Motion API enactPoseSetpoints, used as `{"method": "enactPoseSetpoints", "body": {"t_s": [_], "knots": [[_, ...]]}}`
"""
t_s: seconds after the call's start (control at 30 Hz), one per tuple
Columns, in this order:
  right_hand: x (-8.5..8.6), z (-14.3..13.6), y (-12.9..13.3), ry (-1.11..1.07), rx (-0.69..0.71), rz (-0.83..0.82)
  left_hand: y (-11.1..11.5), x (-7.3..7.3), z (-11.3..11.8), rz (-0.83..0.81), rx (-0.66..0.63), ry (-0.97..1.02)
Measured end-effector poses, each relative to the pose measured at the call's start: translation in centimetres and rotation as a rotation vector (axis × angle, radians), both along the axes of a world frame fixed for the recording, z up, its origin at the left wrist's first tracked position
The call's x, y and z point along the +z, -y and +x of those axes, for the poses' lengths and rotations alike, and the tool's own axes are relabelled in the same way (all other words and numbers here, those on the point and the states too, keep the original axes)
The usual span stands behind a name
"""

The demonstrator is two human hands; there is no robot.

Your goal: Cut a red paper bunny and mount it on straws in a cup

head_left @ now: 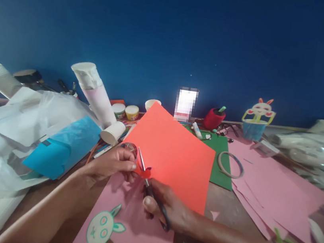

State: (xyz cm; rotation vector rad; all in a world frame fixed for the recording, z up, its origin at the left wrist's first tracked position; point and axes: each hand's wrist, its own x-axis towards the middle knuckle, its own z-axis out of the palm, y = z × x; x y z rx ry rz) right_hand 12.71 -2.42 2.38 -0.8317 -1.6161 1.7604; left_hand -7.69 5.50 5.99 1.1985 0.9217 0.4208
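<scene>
In my right hand (pixel 162 206) is a pair of scissors (pixel 157 207) with black handles; the blades point away from me and lie apart around a small red paper piece (pixel 145 172). My left hand (pixel 122 164) pinches that piece at its left side between thumb and fingers. Beneath both hands are a large orange-red sheet (pixel 172 151) and a pink sheet (pixel 134 230). A cut-out rabbit face (pixel 100 228) with green outlines rests on the pink sheet, nearer to me than the hands.
White plastic bags (pixel 35 120) and a blue packet (pixel 64 148) crowd the left. A paper roll (pixel 96 92) leans behind them. Right of the orange-red sheet are a green sheet (pixel 221 168), a tape ring (pixel 241 167) and pink sheets (pixel 273 189). A blue cup (pixel 253 129) with a rabbit figure stands at the wall.
</scene>
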Motion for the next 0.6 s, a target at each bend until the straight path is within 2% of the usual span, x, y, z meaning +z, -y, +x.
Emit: {"method": "enactPoseSetpoints", "body": {"t_s": [0.1,0.23,0.33,0.6], "knots": [[-0.8,0.4,-1.0,0.041,-0.022,-0.022,-0.1,-1.4,0.7,-0.006,0.069,0.011],[-1.4,1.0,-1.7,0.017,-0.010,-0.108,0.1,-2.9,2.0,-0.098,0.203,0.039],[-1.7,1.2,-1.9,-0.003,0.005,-0.127,0.3,-3.1,2.8,-0.156,0.247,0.014],[-0.8,1.5,-1.9,0.068,0.058,-0.171,0.4,-2.9,2.9,-0.166,0.202,-0.052]]}}
